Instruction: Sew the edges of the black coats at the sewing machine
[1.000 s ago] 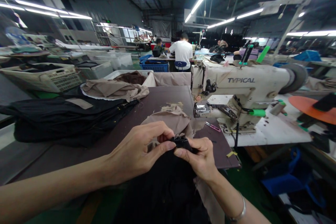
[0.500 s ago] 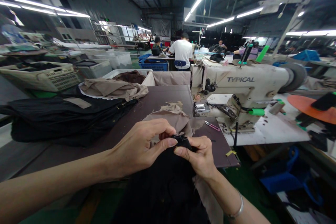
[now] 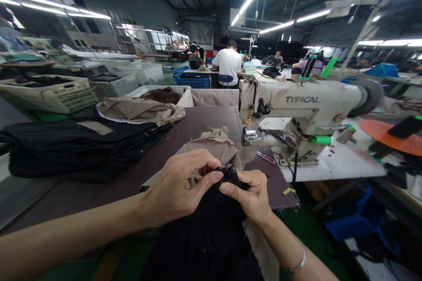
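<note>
A black garment [image 3: 204, 237] hangs down in front of me, its top edge raised over the near side of the table. My left hand [image 3: 184, 184] pinches that edge between thumb and forefinger. Close beside it, my right hand [image 3: 252, 193] grips the same edge, thumb toward me. Frayed threads show along the folded cloth between the fingertips. Beige fabric [image 3: 214, 142] with ragged edges lies on the table just behind the hands, and more beige cloth shows below the right hand. What the curled fingers do behind the cloth is hidden.
A sewing machine [image 3: 300, 101] stands at the right, with pink thread snips [image 3: 265, 157] near its base. Folded black garments [image 3: 75, 149] and beige cloth [image 3: 138, 107] are piled at the left of the brown tabletop [image 3: 211, 118]. A co-worker in white [image 3: 227, 66] sits farther back.
Both hands keep their pinch on the black garment, with hardly any movement. The view has shifted very slightly, so the surroundings sit a little farther left.
</note>
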The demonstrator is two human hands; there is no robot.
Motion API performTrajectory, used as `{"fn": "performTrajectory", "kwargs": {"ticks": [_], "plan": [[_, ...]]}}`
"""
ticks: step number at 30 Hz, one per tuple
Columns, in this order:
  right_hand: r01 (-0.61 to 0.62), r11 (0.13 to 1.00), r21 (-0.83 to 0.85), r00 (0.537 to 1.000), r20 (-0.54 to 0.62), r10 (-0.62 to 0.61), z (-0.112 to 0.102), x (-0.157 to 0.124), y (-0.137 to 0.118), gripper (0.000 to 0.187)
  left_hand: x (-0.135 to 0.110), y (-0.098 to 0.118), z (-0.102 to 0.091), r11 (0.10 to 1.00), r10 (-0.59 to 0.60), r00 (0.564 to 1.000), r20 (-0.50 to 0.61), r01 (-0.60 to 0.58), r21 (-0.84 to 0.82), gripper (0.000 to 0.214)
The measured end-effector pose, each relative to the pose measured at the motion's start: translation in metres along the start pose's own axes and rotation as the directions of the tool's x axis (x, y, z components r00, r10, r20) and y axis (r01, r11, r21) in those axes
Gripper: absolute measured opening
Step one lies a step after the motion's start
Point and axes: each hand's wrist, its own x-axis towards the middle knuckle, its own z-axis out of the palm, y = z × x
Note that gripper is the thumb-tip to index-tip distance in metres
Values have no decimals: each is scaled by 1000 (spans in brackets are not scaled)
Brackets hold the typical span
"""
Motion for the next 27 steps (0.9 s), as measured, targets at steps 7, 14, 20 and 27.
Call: {"fn": "performTrajectory", "kwargs": {"ticks": [7, 14, 20, 27], "plan": [[-31, 996, -84, 999, -20, 29, -5, -1, -21, 15, -5, 1, 0, 998, 54, 998, -45, -54, 19, 4], [-85, 994, -64, 989, -126, 76, -1, -5, -19, 9, -6, -7, -2, 998, 24, 999, 24, -23, -54, 8], [13, 997, -70, 988, -150, -23, 5, -7, -11, 10, -13, -12, -3, 987, -41, 998, 56, 49, -154, 10], [51, 997, -59, 985, -164, -60, 9, -8, -7, 11, -21, -21, 11, 947, -23, 999, -49, 6, -320, 10]]}}
